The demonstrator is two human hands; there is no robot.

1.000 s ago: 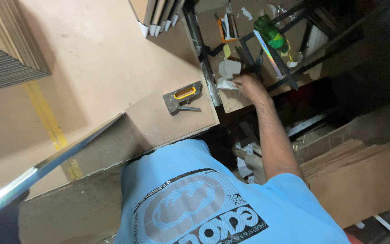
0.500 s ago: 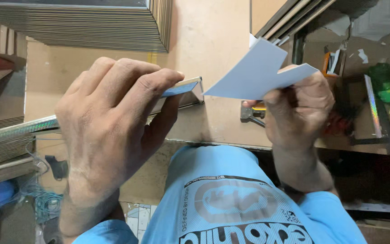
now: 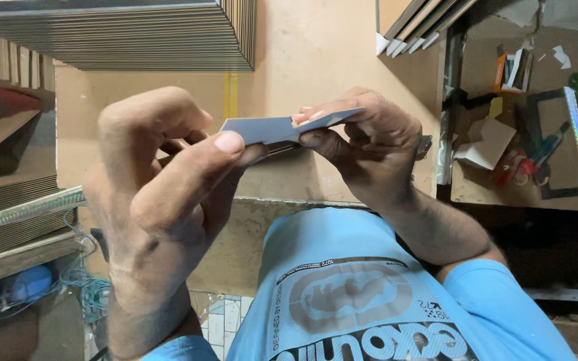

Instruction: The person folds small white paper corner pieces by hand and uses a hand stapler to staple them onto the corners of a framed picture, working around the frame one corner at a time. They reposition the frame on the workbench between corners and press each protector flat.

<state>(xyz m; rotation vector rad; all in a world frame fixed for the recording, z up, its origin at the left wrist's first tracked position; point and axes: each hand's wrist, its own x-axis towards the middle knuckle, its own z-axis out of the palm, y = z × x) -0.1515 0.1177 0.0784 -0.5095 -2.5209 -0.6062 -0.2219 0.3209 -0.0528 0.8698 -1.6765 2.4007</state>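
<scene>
Both of my hands are raised close to the camera and pinch one small grey-blue paper sheet (image 3: 272, 127), seen nearly edge-on. My left hand (image 3: 168, 194) grips its left end between thumb and forefinger. My right hand (image 3: 366, 144) grips the right end, thumb underneath and fingers on top. A long thin strip with a shiny patterned face (image 3: 25, 208) runs from behind my left hand toward the left edge; how it is held is hidden. Below the hands lies my blue printed shirt (image 3: 349, 301).
A tan board table (image 3: 316, 53) lies beyond the hands. A tall stack of thin boards (image 3: 122, 33) fills the upper left, with more stacks (image 3: 8, 214) at the left. A cluttered shelf (image 3: 530, 120) at the right holds paper scraps, a shiny strip and a green object.
The paper sheet has dropped from an angled, face-on view to nearly flat and edge-on. My right hand has moved left and closer to my left hand, and both now pinch the sheet.
</scene>
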